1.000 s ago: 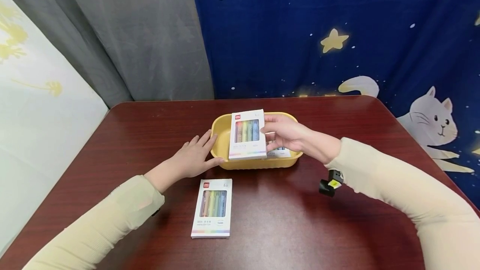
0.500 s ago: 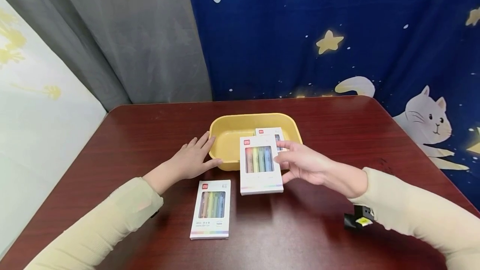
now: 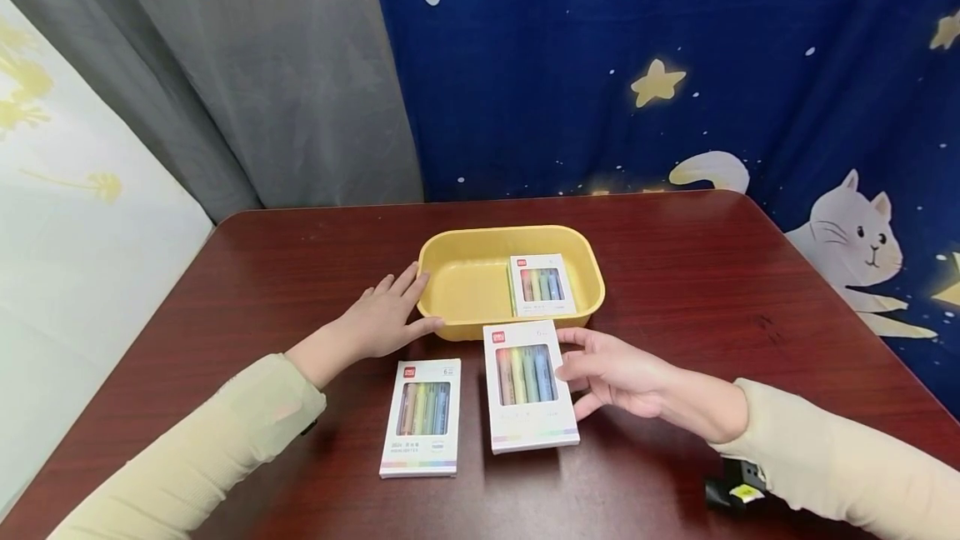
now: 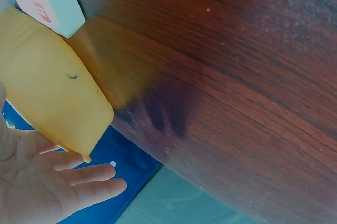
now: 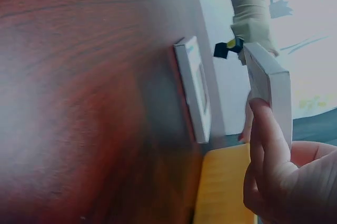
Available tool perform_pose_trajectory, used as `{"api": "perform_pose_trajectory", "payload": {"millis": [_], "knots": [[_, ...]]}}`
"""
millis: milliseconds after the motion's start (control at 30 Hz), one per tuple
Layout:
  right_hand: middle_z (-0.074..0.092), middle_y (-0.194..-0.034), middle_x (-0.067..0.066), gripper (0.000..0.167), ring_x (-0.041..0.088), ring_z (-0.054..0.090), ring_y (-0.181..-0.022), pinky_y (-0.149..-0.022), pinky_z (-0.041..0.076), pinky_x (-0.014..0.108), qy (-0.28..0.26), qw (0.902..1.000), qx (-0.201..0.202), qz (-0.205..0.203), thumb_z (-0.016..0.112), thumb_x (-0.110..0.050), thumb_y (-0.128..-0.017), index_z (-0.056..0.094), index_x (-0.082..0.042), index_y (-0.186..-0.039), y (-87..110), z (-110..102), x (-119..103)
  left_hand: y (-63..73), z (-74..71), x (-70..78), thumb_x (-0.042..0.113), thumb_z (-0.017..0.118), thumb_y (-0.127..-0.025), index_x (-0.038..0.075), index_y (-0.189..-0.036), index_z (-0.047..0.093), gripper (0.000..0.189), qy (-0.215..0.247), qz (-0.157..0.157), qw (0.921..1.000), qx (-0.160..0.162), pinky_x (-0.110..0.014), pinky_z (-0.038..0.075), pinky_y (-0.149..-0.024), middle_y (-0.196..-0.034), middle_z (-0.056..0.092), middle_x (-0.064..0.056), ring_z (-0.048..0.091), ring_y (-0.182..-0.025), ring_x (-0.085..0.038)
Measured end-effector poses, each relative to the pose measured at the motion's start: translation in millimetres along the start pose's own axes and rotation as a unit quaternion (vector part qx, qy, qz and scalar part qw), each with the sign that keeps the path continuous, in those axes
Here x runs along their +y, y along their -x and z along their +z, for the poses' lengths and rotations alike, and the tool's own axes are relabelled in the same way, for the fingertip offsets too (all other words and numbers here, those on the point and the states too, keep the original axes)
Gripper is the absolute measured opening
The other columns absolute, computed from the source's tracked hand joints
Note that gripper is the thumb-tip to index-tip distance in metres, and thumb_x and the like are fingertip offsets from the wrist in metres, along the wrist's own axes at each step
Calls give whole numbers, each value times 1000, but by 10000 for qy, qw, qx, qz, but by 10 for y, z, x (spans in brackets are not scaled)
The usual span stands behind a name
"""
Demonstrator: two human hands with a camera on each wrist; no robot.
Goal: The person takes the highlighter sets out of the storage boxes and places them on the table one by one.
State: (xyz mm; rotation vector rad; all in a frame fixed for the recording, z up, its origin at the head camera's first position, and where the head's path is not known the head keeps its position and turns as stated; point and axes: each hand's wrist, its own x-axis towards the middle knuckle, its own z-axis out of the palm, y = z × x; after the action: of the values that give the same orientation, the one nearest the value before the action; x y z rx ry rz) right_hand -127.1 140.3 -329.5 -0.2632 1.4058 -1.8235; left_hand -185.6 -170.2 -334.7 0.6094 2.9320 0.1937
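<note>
My right hand (image 3: pixel 617 375) pinches a white box of highlighters (image 3: pixel 529 386) by its right side, in front of the yellow plastic basket (image 3: pixel 465 329). The right wrist view shows this box (image 5: pixel 280 100) edge-on, between thumb and fingers. At the basket's left end my left hand (image 3: pixel 372 322) touches the rim with its fingers spread. A second highlighter box (image 3: pixel 420 417) lies on the table, left of the held one. A third highlighter box (image 3: pixel 542 284) sits in the right half of the basket, its window showing coloured pens.
Everything stands on a dark red wooden table (image 3: pixel 300 265). Behind its far edge hang a grey curtain (image 3: pixel 285 73) and a blue curtain (image 3: pixel 540 65) with stars and a cat. A white patterned sheet (image 3: pixel 75 232) borders the left side.
My right hand has brought the highlighter box from above the basket toward me and down, beside the box on the table. The box inside the basket has come into full view. My left hand stays put.
</note>
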Motion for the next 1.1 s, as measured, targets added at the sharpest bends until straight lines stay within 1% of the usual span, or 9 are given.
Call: {"api": "perform_pose_trajectory", "payload": {"millis": [233, 467, 800, 1100], "knots": [[63, -102, 13, 62, 27, 63, -91, -73, 52, 48, -13, 9998, 43, 169, 48, 3, -84, 14, 7, -135, -30, -23, 117, -5, 8, -6, 61, 42, -88, 5, -146, 19, 83, 42, -18, 10000, -12, -60, 26, -101, -152, 13, -17, 25, -130, -49], [63, -99, 14, 59, 27, 63, -88, -71, 52, 47, -27, 9993, 142, 339, 47, 4, -84, 16, 7, -133, -111, -18, 248, -1, 5, -4, 60, 42, -88, 6, -146, 18, 84, 59, -47, 10000, -59, -60, 25, -101, -152, 12, -17, 24, -131, -48], [61, -96, 14, 57, 28, 62, -91, -71, 52, 49, -37, 9991, 251, 350, 47, 7, -85, 14, 8, -132, -220, 7, 392, -6, 2, -7, 62, 41, -87, 6, -147, 17, 85, 34, -37, 10000, -77, -60, 25, -101, -152, 12, -17, 24, -131, -48], [60, -98, 14, 53, 28, 63, -88, -69, 52, 50, 168, 9979, 493, 376, 46, 8, -85, 19, 10, -130, -287, 63, 419, -2, -3, -9, 62, 40, -88, 7, -147, 16, 85, 73, -36, 9999, -110, -60, 25, -101, -152, 10, -16, 23, -131, -48]]}}
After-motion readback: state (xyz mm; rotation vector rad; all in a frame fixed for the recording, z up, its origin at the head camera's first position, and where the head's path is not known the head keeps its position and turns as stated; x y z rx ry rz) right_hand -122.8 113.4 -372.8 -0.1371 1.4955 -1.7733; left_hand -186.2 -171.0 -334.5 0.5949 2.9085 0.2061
